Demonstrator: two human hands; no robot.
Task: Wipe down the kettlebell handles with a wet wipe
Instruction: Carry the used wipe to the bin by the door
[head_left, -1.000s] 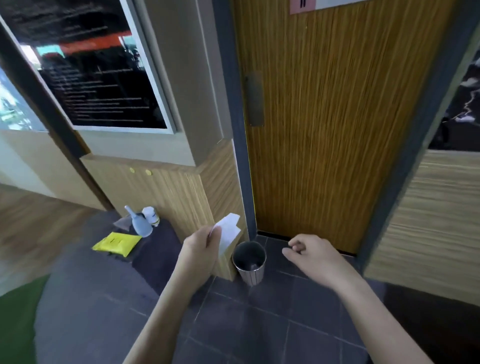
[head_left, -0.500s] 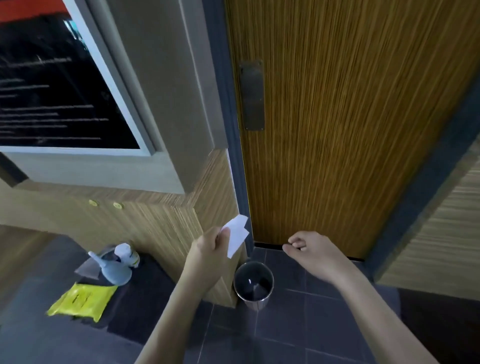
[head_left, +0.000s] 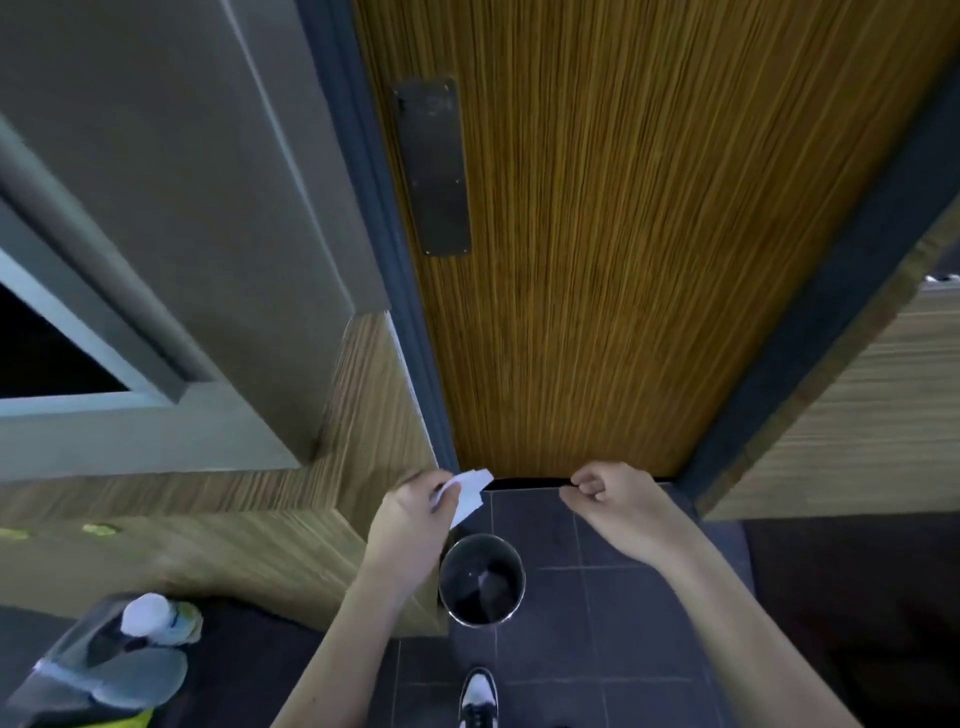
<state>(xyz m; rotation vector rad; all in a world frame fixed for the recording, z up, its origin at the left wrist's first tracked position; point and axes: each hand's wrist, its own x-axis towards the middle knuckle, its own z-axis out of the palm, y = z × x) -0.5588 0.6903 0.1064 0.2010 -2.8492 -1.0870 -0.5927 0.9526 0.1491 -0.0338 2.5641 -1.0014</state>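
pinching a white wipe (head_left: 470, 496) in left hand (head_left: 413, 519) (no legible writing), right hand (head_left: 618, 506) curled empty, over metal bin (head_left: 482, 579)

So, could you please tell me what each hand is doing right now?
Left hand: pinching the wet wipe.
Right hand: closed, holding nothing.

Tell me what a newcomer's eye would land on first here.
First the tall wooden door filling the middle of the view, with a dark metal plate near its left edge. Then the left hand pinching a white wipe just above a small metal bin on the dark tiled floor, while the right hand hangs curled and empty beside it.
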